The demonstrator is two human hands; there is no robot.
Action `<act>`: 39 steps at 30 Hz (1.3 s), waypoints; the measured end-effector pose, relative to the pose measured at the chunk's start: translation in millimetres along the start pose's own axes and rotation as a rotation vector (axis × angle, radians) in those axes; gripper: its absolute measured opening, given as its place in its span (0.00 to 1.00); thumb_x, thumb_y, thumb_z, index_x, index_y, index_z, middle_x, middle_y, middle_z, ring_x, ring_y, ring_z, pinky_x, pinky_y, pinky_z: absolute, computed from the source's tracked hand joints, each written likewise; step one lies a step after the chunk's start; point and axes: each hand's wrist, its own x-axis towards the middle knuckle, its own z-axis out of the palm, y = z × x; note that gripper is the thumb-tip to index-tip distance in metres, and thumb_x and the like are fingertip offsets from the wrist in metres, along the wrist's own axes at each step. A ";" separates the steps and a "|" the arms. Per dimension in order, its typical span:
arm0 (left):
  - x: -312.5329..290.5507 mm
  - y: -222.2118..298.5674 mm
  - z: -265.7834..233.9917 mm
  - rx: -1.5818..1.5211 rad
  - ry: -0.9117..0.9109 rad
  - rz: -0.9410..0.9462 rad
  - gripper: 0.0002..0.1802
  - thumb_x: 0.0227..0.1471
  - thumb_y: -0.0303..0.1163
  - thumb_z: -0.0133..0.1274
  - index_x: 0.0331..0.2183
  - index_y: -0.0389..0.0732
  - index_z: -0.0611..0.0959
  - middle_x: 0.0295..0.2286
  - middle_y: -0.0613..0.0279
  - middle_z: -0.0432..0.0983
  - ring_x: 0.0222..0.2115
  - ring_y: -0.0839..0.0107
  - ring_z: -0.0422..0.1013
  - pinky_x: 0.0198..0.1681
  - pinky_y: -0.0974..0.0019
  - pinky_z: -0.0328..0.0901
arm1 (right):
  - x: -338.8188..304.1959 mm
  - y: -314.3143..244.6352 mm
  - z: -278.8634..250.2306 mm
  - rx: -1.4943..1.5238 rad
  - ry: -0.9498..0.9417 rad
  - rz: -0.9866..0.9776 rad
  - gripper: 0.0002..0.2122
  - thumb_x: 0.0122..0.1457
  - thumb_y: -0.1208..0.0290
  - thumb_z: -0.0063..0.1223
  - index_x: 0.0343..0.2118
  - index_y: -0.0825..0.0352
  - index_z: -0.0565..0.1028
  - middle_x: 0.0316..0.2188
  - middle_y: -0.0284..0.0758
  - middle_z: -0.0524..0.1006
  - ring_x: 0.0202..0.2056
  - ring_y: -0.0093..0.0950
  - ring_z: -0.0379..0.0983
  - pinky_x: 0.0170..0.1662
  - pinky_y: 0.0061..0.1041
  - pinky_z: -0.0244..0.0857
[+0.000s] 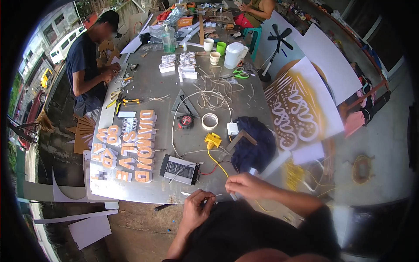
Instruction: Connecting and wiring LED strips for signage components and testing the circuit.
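At the near edge of the metal table, my left hand [200, 208] is closed in a pinch. A thin white wire-like piece [218, 195] sticks out from its fingertips. Just to its right, my right hand [248, 185] is curled closed, and whatever lies inside its fingers is hidden. Beyond my left hand sits a black and silver power supply box [179, 170] with leads on it. A yellow socket [213, 140] with a yellow cord lies past the box. Dark blue cloth [257, 150] is bunched beyond my right hand, with a metal square [242, 141] on it.
Block letters [145, 146] stand in rows on the left. Farther off are a tape roll [210, 121], a tape measure [186, 122], tangled wire [214, 94], cups [215, 58] and a pitcher [234, 55]. One person [91, 65] works at the left edge; another [257, 11] sits at the far end.
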 end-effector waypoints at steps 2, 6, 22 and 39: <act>1.4 -4.3 -1.2 -0.148 0.036 -0.057 0.05 0.51 0.25 0.57 0.26 0.34 0.78 0.23 0.65 0.74 0.24 0.80 0.67 0.28 0.73 0.63 | -3.5 -13.3 -7.0 -0.204 0.204 -0.296 0.08 0.61 0.70 0.50 0.38 0.68 0.74 0.31 0.39 0.76 0.33 0.31 0.74 0.34 0.27 0.66; 8.5 27.7 -11.7 -0.346 0.015 -0.167 0.06 0.53 0.26 0.56 0.29 0.32 0.80 0.21 0.66 0.74 0.24 0.81 0.68 0.28 0.74 0.63 | -11.3 -48.6 -23.6 -0.710 0.336 -0.775 0.17 0.49 0.82 0.55 0.44 0.63 0.77 0.37 0.36 0.77 0.37 0.32 0.75 0.37 0.31 0.69; 6.1 40.3 -3.7 -0.234 -0.051 -0.057 0.03 0.49 0.23 0.59 0.28 0.34 0.80 0.23 0.61 0.75 0.23 0.74 0.70 0.28 0.72 0.64 | -11.6 -41.4 -21.0 -0.880 0.199 -1.094 0.07 0.42 0.75 0.62 0.25 0.69 0.77 0.24 0.32 0.74 0.27 0.27 0.72 0.30 0.25 0.65; 11.2 17.8 2.9 -0.108 -0.009 -0.016 0.04 0.51 0.25 0.59 0.28 0.35 0.80 0.23 0.66 0.75 0.26 0.81 0.69 0.28 0.75 0.64 | -27.6 -36.2 -29.8 -0.776 0.328 -0.754 0.19 0.51 0.66 0.59 0.47 0.63 0.74 0.41 0.34 0.75 0.37 0.31 0.74 0.38 0.29 0.68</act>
